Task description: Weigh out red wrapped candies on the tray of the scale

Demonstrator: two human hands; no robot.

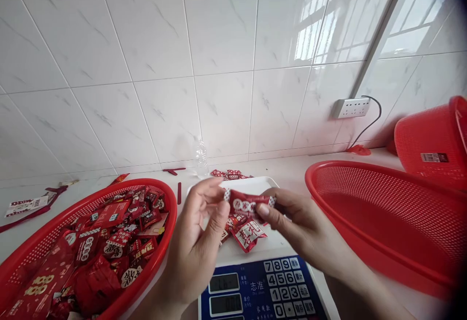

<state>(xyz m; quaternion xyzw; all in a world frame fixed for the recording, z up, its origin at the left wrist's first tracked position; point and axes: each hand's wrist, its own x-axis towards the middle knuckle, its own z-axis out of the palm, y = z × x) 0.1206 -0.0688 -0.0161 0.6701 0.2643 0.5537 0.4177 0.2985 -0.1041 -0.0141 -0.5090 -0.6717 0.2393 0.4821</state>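
Observation:
Both hands hold one small red candy packet (247, 203) above the white tray (255, 184) of a weighing scale (260, 291). My left hand (199, 242) pinches its left end between thumb and fingers. My right hand (297, 225) pinches its right end. Under the packet a few more red packets (248, 232) lie on the tray. The scale's blue front panel with keypad and two displays faces me at the bottom.
A red mesh basket (32, 252) full of red candy packets stands at the left. A wide red mesh basket (383, 213) sits at the right, another (430, 140) behind it. A clear bottle (202, 158), loose packets (229, 174) and a wall socket (350, 107) are by the tiled wall.

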